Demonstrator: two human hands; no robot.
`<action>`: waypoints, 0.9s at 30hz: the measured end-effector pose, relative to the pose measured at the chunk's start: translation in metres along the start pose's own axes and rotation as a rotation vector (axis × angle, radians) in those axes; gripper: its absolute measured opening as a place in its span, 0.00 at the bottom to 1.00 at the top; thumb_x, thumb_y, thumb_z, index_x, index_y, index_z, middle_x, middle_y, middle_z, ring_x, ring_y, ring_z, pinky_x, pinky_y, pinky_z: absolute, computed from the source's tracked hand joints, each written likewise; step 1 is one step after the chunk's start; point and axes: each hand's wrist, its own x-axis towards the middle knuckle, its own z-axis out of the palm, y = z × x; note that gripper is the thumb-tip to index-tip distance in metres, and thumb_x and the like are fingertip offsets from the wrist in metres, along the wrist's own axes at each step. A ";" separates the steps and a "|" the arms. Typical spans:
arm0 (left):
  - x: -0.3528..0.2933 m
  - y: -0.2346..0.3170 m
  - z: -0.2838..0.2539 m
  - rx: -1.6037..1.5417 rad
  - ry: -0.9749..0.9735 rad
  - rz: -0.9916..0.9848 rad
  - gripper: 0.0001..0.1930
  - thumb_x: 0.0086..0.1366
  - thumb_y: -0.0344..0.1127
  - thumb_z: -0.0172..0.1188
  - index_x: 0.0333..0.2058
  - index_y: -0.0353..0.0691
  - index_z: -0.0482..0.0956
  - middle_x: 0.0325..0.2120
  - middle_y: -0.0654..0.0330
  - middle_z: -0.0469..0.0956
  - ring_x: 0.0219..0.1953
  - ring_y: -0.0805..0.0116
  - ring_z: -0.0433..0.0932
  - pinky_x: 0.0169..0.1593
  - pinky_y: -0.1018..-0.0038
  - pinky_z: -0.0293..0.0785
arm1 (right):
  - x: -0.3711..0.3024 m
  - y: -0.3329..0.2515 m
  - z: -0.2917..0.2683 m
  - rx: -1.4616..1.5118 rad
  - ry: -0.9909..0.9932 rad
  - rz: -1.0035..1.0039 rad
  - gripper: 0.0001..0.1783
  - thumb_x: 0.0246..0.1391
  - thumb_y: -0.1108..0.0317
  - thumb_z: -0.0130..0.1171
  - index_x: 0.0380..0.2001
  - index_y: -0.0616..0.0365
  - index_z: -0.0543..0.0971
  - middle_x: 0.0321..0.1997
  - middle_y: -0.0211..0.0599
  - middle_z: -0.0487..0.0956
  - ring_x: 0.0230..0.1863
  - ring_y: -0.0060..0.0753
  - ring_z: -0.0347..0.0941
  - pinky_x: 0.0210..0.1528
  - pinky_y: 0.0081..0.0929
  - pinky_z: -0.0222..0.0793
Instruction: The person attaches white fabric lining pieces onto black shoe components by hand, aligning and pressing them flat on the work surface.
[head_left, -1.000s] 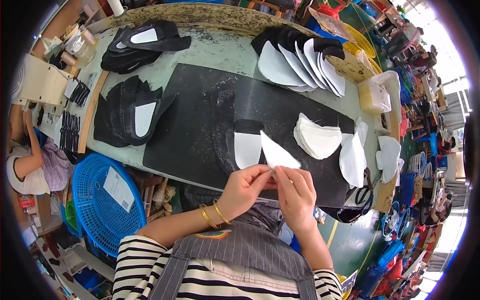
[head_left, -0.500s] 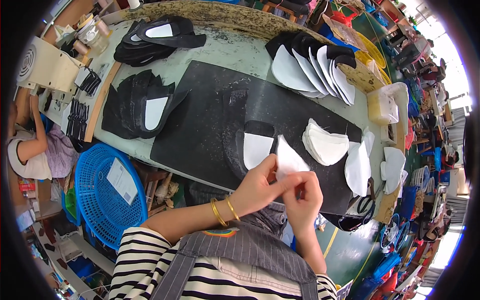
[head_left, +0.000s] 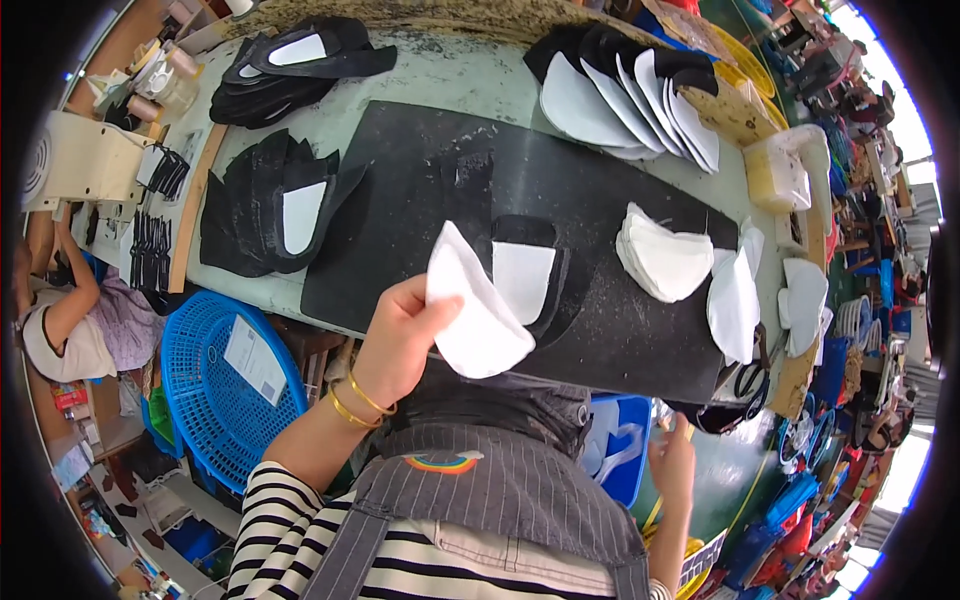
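Observation:
A white curved fabric-like piece point(head_left: 480, 315) is gripped by my left hand point(head_left: 393, 335), thumb on its face, raised over the near edge of the black mat point(head_left: 400, 190). Just beyond it lies a black curved piece with a white patch point(head_left: 523, 275), partly covered by the held piece. My right hand point(head_left: 673, 465) is off the table at the lower right, beside a blue bin point(head_left: 632, 455). Its fingers look apart, and I see nothing in them. A stack of white half-round pieces point(head_left: 660, 255) rests on the mat's right part.
Black pieces with white patches are piled at the far left point(head_left: 300, 70) and left point(head_left: 270, 205). White-and-black pieces point(head_left: 600, 100) fan out at the far right. More white pieces point(head_left: 735, 305) and black-handled scissors point(head_left: 745, 380) lie right. A blue basket point(head_left: 230, 370) stands left; another person sits beyond.
Both hands were together at the white piece. My left hand has carried it leftward, while my right hand has come away, down and right, beside the blue bin.

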 end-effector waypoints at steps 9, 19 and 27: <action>-0.016 -0.004 0.031 1.096 -0.336 0.938 0.15 0.48 0.37 0.71 0.30 0.39 0.75 0.32 0.60 0.74 0.33 0.64 0.75 0.39 0.73 0.72 | 0.030 -0.108 0.115 0.676 -0.172 -0.517 0.14 0.54 0.76 0.57 0.45 0.66 0.73 0.43 0.37 0.78 0.43 0.23 0.74 0.45 0.21 0.68; 0.020 -0.048 -0.030 0.658 0.041 0.188 0.07 0.58 0.30 0.62 0.32 0.33 0.74 0.23 0.60 0.79 0.23 0.76 0.76 0.27 0.80 0.73 | 0.088 -0.077 0.150 0.036 -0.184 -0.453 0.09 0.52 0.73 0.61 0.37 0.65 0.77 0.32 0.32 0.80 0.30 0.16 0.73 0.28 0.14 0.68; 0.016 -0.053 -0.017 1.186 0.097 0.547 0.10 0.53 0.25 0.63 0.35 0.34 0.74 0.28 0.58 0.75 0.27 0.69 0.76 0.31 0.76 0.73 | 0.097 -0.062 0.155 -0.042 -0.104 -0.615 0.16 0.45 0.69 0.65 0.36 0.65 0.76 0.25 0.35 0.80 0.22 0.16 0.72 0.25 0.17 0.68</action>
